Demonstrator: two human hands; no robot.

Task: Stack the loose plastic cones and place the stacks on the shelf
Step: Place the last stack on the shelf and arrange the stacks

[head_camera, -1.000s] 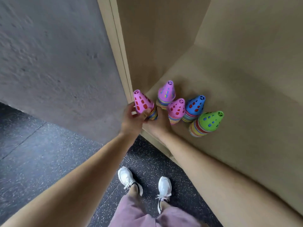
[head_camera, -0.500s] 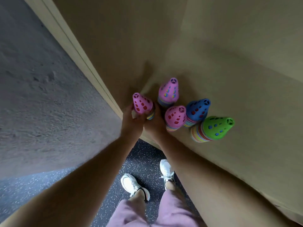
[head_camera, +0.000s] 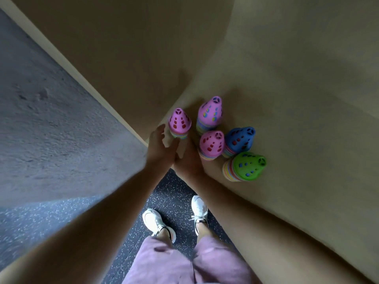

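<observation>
Spread and relaxed, the left hand (head_camera: 159, 149) is held just beside the base of the nearest pink stack (head_camera: 180, 125) and grips nothing. The right hand (head_camera: 189, 159) is laid against the left one; whether its fingers are curled cannot be told. The perforated cones of this stack, with striped rims showing below, are set upright on the shelf (head_camera: 307, 130) by its side wall (head_camera: 123, 58). Four more stacks are crowded to the right: tall pink stack (head_camera: 210, 113), short pink stack (head_camera: 211, 144), blue stack (head_camera: 240, 140), green stack (head_camera: 249, 166). White shoes (head_camera: 155, 221) are seen on the speckled floor (head_camera: 30, 222).
</observation>
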